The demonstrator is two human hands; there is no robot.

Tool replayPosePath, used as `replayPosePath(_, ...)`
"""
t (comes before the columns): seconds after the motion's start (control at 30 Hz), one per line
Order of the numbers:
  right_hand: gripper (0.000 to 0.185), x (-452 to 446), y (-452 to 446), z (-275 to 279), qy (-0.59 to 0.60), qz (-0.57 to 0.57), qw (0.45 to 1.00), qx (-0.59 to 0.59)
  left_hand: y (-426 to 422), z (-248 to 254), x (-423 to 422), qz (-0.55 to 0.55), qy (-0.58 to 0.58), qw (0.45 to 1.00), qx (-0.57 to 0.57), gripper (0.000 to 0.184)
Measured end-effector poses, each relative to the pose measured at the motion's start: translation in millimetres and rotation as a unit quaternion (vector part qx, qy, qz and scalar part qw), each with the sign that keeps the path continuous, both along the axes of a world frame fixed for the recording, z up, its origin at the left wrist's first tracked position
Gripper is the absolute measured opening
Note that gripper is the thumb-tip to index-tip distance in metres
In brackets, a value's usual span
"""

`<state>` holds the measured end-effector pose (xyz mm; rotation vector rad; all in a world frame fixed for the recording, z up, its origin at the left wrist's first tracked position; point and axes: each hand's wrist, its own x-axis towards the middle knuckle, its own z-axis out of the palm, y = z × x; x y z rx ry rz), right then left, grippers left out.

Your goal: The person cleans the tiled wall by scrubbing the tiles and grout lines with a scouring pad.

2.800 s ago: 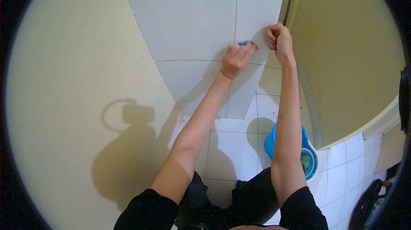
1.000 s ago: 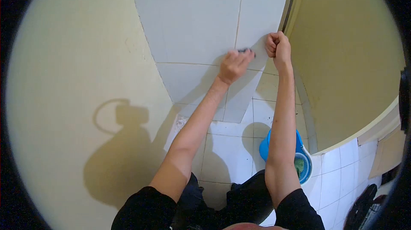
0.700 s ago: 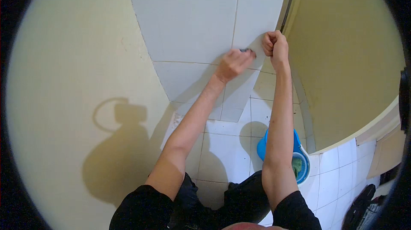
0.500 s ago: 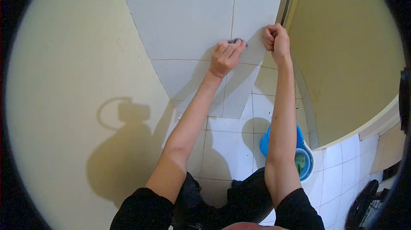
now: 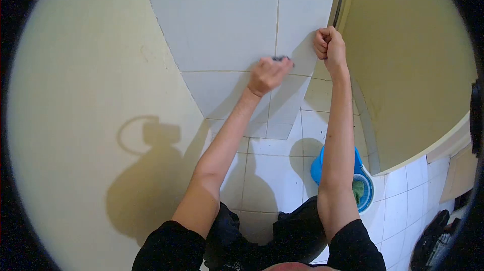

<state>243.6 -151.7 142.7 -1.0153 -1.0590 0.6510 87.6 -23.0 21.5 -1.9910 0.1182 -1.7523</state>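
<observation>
My left hand (image 5: 269,76) is closed on a small dark grey scouring pad (image 5: 283,58) and presses it against the white tiled wall (image 5: 222,24). Only the pad's upper edge shows above my fingers, close to the crossing of two grout lines. The hand is slightly blurred. At the right edge of the tiles, my right hand (image 5: 330,46) is curled into a fist, its knuckles against or close to the wall edge. Nothing shows inside that fist.
A blue bucket (image 5: 316,166) with a basket stands on the white tiled floor (image 5: 272,175), partly behind my right forearm; a green cloth (image 5: 358,191) lies in it. Cream walls (image 5: 75,94) flank both sides. Dark items (image 5: 428,238) lie at lower right.
My left hand has moved slightly down the tiles with the scouring pad, nearer the horizontal grout line. My right fist stays at the wall edge. The view has shifted slightly.
</observation>
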Motion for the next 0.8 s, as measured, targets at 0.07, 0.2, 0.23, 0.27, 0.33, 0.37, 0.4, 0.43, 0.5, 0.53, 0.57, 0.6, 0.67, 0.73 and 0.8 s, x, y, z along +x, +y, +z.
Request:
replayPosePath(0.07, 0.043, 2, 1, 0, 0.012, 0.004, 1.000, -0.003, -6, -15, 3, -0.023, 0.073, 0.997, 0.023, 0.020)
replayPosePath(0.2, 0.044, 2, 5, -3, 0.024, -0.009, 1.000, 0.002, -10, 3, 4, -0.022, 0.113, 0.991, 0.073, 0.019)
replayPosePath(0.23, 0.044, 2, 4, -3, 0.026, -0.016, 1.000, 0.002, -10, 15, 3, -0.016, 0.082, 0.995, 0.052, 0.019)
replayPosePath(0.27, 0.043, 3, 3, -3, 0.022, -0.021, 1.000, 0.004, -10, 27, 2, -0.012, 0.054, 0.998, 0.030, 0.020)
replayPosePath(0.33, 0.043, -5, 1, -1, 0.016, -0.029, 0.999, 0.010, -8, 37, 2, 0.002, 0.001, 1.000, -0.001, 0.020)
replayPosePath(0.37, 0.042, -7, 1, -1, 0.018, -0.036, 0.999, 0.006, -7, 42, 2, 0.012, -0.022, 1.000, -0.009, 0.020)
replayPosePath(0.4, 0.042, -8, 1, 0, 0.019, -0.042, 0.999, 0.002, -6, 43, 3, 0.023, -0.046, 0.999, -0.017, 0.020)
replayPosePath(0.43, 0.042, -8, 3, 2, 0.022, -0.048, 0.999, -0.002, -4, 39, 4, 0.022, -0.044, 0.999, -0.016, 0.020)
replayPosePath(0.5, 0.043, -10, 4, 2, 0.019, -0.062, 0.998, -0.003, -5, 22, 3, 0.023, -0.043, 0.999, -0.014, 0.020)
replayPosePath(0.53, 0.043, -10, 5, 3, 0.018, -0.069, 0.997, -0.005, -5, 17, 4, 0.015, -0.036, 0.999, -0.011, 0.020)
replayPosePath(0.57, 0.043, -10, 5, 2, 0.012, -0.077, 0.997, -0.003, -5, 11, 6, 0.007, -0.031, 0.999, -0.009, 0.021)
replayPosePath(0.6, 0.043, -11, 6, 1, 0.005, -0.086, 0.996, -0.001, -7, 9, 6, -0.002, -0.025, 1.000, -0.008, 0.021)
replayPosePath(0.67, 0.043, -13, 7, -1, -0.011, -0.097, 0.995, 0.008, -7, 8, 5, 0.015, 0.011, 1.000, -0.001, 0.022)
replayPosePath(0.73, 0.043, -11, 9, -4, -0.027, -0.103, 0.994, 0.022, -8, 16, 2, 0.026, 0.031, 0.999, 0.010, 0.022)
replayPosePath(0.8, 0.044, -11, 11, -8, -0.027, -0.103, 0.994, 0.032, -8, 26, 2, 0.027, 0.037, 0.999, 0.023, 0.021)
